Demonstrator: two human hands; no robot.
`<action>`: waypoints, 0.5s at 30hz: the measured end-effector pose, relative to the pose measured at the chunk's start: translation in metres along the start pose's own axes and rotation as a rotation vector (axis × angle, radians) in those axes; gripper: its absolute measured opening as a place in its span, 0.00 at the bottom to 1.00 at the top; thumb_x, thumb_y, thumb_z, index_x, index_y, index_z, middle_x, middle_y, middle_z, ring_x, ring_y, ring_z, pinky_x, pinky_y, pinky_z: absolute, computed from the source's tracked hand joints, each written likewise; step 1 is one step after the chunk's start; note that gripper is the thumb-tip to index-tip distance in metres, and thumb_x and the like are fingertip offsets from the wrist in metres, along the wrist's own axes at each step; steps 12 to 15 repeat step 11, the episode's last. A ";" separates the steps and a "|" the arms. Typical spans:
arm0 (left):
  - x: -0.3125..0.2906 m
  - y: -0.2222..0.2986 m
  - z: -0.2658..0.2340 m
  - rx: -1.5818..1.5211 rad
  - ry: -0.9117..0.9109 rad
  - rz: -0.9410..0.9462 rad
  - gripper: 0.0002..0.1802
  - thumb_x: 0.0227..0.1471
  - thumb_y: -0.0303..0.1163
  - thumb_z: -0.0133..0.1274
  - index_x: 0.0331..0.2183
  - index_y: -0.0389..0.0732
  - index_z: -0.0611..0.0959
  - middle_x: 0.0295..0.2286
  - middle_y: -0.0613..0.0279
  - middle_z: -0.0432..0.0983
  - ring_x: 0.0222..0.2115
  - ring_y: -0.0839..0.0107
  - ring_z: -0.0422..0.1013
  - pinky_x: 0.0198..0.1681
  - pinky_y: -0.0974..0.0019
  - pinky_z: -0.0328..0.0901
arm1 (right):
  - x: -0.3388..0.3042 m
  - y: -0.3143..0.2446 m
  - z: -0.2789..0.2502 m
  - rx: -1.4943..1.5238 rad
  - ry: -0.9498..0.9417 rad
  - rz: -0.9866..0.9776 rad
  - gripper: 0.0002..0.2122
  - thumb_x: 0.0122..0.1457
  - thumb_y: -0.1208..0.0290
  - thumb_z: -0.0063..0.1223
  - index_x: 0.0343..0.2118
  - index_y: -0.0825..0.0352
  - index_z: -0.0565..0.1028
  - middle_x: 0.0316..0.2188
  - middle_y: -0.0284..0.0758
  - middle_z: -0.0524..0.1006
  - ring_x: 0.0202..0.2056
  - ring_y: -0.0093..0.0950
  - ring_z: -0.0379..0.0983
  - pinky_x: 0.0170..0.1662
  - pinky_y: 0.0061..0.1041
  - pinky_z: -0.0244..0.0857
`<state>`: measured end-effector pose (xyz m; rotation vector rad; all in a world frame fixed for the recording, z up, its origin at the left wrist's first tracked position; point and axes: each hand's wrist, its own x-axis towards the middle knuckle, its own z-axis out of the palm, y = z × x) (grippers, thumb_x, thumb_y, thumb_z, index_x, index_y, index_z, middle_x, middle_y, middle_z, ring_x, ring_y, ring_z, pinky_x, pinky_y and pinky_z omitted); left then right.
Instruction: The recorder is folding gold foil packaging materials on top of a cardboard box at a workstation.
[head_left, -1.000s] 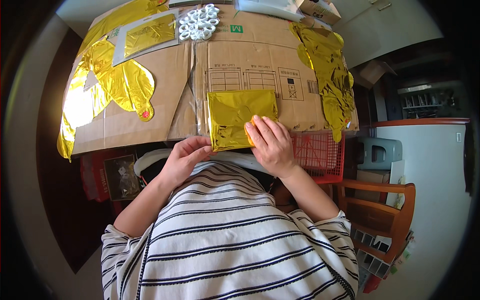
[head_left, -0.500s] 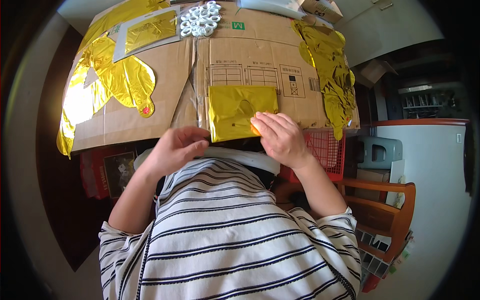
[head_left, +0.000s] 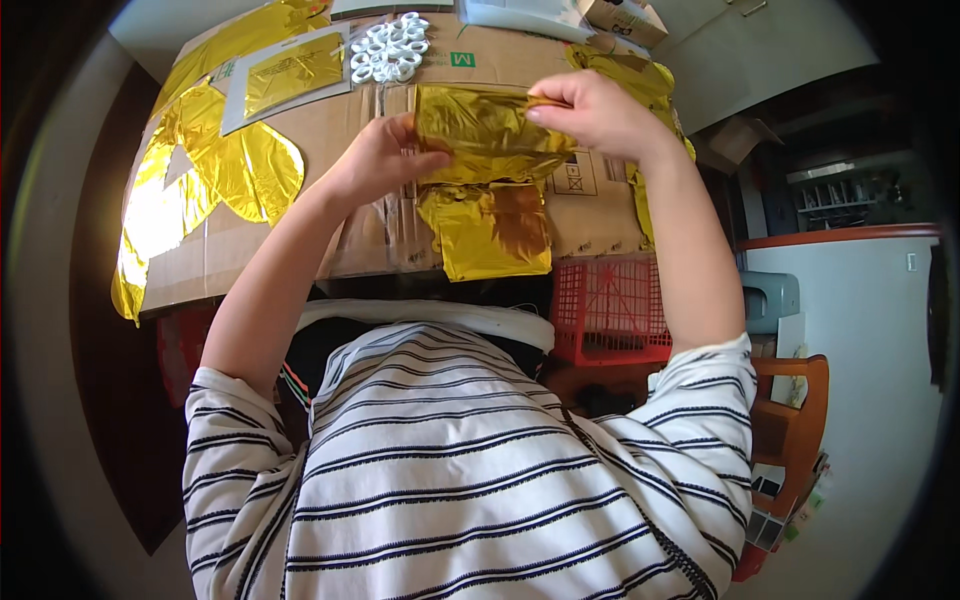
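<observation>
A gold foil balloon (head_left: 482,125), flat and partly unfolded, is stretched between my two hands over the cardboard. Its lower folded part (head_left: 500,232) lies toward me at the near edge of the cardboard. My right hand (head_left: 595,112) pinches the foil's far right corner between thumb and fingers. At the left edge my left hand (head_left: 378,162) grips the foil, thumb on the near side; some of its fingertips are hidden. To the left lies another flat gold foil balloon (head_left: 245,165), spread out and shiny.
A cardboard sheet (head_left: 385,230) covers the table. Toward the back are a bundle of white rings (head_left: 390,48) and a clear packet with gold foil (head_left: 293,75). More gold foil (head_left: 640,75) lies at right, partly behind my arm. A red plastic basket (head_left: 612,310) stands below the edge.
Both hands have moved away from my body, and the left has taken hold of the foil. The folded packet has been opened out, its upper part lifted to the far side.
</observation>
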<state>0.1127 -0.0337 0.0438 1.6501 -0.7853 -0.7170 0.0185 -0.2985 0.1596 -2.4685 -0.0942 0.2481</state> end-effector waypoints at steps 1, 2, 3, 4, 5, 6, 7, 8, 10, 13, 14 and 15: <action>0.007 -0.008 0.006 -0.128 0.073 0.065 0.11 0.58 0.26 0.60 0.43 0.32 0.83 0.35 0.66 0.84 0.36 0.81 0.76 0.44 0.72 0.71 | 0.011 0.011 -0.001 0.050 0.000 -0.019 0.11 0.63 0.67 0.58 0.41 0.69 0.80 0.25 0.26 0.77 0.28 0.16 0.70 0.32 0.24 0.64; 0.013 -0.012 0.007 -0.133 0.076 0.061 0.11 0.59 0.26 0.60 0.43 0.32 0.83 0.35 0.66 0.84 0.36 0.81 0.75 0.43 0.72 0.70 | 0.019 0.023 0.001 0.099 0.003 -0.036 0.10 0.64 0.66 0.59 0.40 0.69 0.81 0.26 0.25 0.77 0.30 0.15 0.69 0.33 0.22 0.64; 0.018 -0.016 0.007 -0.139 0.080 0.057 0.11 0.59 0.26 0.60 0.43 0.32 0.84 0.36 0.66 0.84 0.36 0.82 0.75 0.43 0.72 0.70 | 0.025 0.034 0.001 0.146 0.006 -0.054 0.10 0.64 0.66 0.59 0.40 0.69 0.81 0.28 0.23 0.77 0.31 0.13 0.69 0.35 0.20 0.64; 0.021 -0.019 0.006 -0.144 0.088 0.048 0.11 0.59 0.26 0.60 0.43 0.32 0.84 0.36 0.66 0.83 0.36 0.82 0.75 0.42 0.72 0.70 | 0.030 0.042 0.001 0.203 -0.003 -0.046 0.11 0.64 0.65 0.60 0.40 0.68 0.81 0.30 0.24 0.78 0.33 0.14 0.70 0.37 0.20 0.66; 0.025 -0.022 0.005 -0.156 0.101 0.056 0.11 0.59 0.26 0.60 0.43 0.32 0.84 0.36 0.66 0.83 0.35 0.82 0.74 0.41 0.72 0.70 | 0.034 0.049 0.000 0.258 -0.011 -0.039 0.11 0.63 0.65 0.61 0.41 0.68 0.81 0.32 0.24 0.79 0.35 0.14 0.72 0.40 0.21 0.68; 0.028 -0.025 0.004 -0.169 0.114 0.064 0.11 0.59 0.26 0.60 0.43 0.33 0.84 0.35 0.67 0.83 0.35 0.83 0.74 0.41 0.72 0.70 | 0.034 0.056 0.000 0.314 -0.020 -0.031 0.12 0.63 0.65 0.63 0.42 0.67 0.81 0.34 0.24 0.80 0.37 0.14 0.74 0.43 0.21 0.70; 0.030 -0.029 0.003 -0.181 0.129 0.069 0.10 0.59 0.26 0.60 0.43 0.33 0.84 0.35 0.67 0.83 0.34 0.83 0.73 0.40 0.72 0.70 | 0.034 0.066 0.003 0.475 -0.042 0.017 0.13 0.62 0.64 0.63 0.45 0.67 0.80 0.36 0.25 0.81 0.38 0.16 0.75 0.46 0.22 0.70; 0.031 -0.030 0.002 -0.191 0.133 0.070 0.11 0.60 0.27 0.60 0.43 0.33 0.84 0.35 0.67 0.83 0.34 0.83 0.73 0.40 0.72 0.70 | 0.031 0.076 0.005 0.633 -0.059 0.067 0.15 0.62 0.64 0.64 0.47 0.66 0.79 0.38 0.26 0.81 0.40 0.17 0.76 0.49 0.24 0.70; 0.033 -0.033 0.001 -0.209 0.144 0.069 0.11 0.60 0.27 0.60 0.44 0.34 0.84 0.35 0.68 0.82 0.34 0.83 0.73 0.40 0.72 0.70 | 0.026 0.105 0.015 0.828 -0.092 0.130 0.21 0.61 0.63 0.65 0.54 0.64 0.75 0.42 0.28 0.81 0.42 0.21 0.78 0.55 0.28 0.70; 0.034 -0.035 0.000 -0.203 0.144 0.075 0.11 0.60 0.28 0.60 0.44 0.34 0.84 0.35 0.68 0.83 0.34 0.83 0.73 0.42 0.72 0.69 | 0.024 0.125 0.023 0.859 -0.105 0.147 0.25 0.61 0.62 0.65 0.58 0.64 0.71 0.44 0.30 0.81 0.43 0.23 0.78 0.59 0.30 0.69; 0.034 -0.035 0.000 -0.203 0.144 0.075 0.11 0.60 0.28 0.60 0.44 0.34 0.84 0.35 0.68 0.83 0.34 0.83 0.73 0.42 0.72 0.69 | 0.024 0.125 0.023 0.859 -0.105 0.147 0.25 0.61 0.62 0.65 0.58 0.64 0.71 0.44 0.30 0.81 0.43 0.23 0.78 0.59 0.30 0.69; 0.034 -0.035 0.000 -0.203 0.144 0.075 0.11 0.60 0.28 0.60 0.44 0.34 0.84 0.35 0.68 0.83 0.34 0.83 0.73 0.42 0.72 0.69 | 0.024 0.125 0.023 0.859 -0.105 0.147 0.25 0.61 0.62 0.65 0.58 0.64 0.71 0.44 0.30 0.81 0.43 0.23 0.78 0.59 0.30 0.69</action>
